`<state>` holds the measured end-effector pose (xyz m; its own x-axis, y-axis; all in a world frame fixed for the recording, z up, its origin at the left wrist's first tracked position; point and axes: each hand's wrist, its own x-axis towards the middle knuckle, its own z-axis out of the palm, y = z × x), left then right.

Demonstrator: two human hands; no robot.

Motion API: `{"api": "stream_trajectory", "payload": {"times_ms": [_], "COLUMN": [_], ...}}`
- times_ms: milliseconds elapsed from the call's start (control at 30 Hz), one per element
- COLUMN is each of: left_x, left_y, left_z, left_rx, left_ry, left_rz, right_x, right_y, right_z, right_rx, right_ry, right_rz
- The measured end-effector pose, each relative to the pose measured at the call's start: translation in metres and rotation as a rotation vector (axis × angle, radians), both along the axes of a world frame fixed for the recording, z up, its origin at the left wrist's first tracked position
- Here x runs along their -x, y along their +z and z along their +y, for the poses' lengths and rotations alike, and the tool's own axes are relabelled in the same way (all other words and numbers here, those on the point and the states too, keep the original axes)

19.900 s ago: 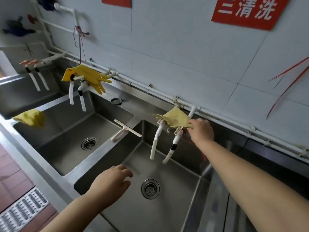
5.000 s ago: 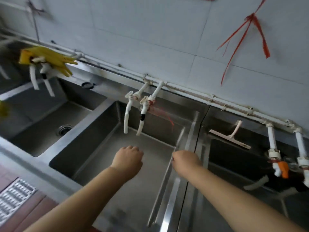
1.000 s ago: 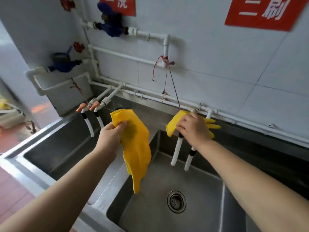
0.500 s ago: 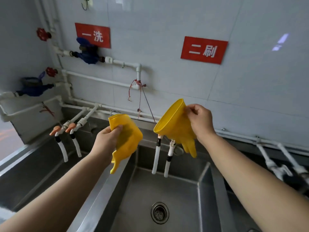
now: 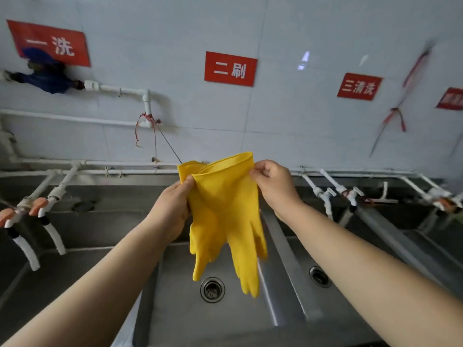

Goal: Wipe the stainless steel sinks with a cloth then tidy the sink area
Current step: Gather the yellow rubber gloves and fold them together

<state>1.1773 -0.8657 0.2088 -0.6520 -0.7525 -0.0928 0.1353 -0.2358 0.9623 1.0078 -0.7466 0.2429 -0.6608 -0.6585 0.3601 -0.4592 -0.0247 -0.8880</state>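
- Left hand (image 5: 172, 211): I hold it raised at mid-frame, thumb up, fingers curled round the glove cuffs (image 5: 200, 171).
- Right hand (image 5: 274, 186): raised level beside it, thumb and fingertips pinching the cuff rim.
- Both forearms: bare, extended forward, converging.

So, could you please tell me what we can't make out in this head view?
- Rightmost red sign: cut by the frame edge, blurred.
- Rear yellow glove: partly behind the front glove.
- Far-right taps: motion-blurred.
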Motion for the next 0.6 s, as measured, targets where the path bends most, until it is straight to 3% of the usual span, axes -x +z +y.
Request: {"api": "stream_trajectory", "payload": {"times_ms": [133, 600], "left_x": [0.017, 0.138], "left_y": [-0.004, -0.011], "left_z": [0.023, 0.144], "left_rx": [0.062, -0.009], "left_ry": [-0.054, -0.47], "left_rz": [-0.021, 0.041], "right_x": [0.0, 0.057], "right_y": [-0.012, -0.02], "right_z": [0.032, 0.164], "right_rx": [-0.047, -0.047], "right_ry": [-0.11, -0.389], "right_rz": [-0.112, -0.362]}}
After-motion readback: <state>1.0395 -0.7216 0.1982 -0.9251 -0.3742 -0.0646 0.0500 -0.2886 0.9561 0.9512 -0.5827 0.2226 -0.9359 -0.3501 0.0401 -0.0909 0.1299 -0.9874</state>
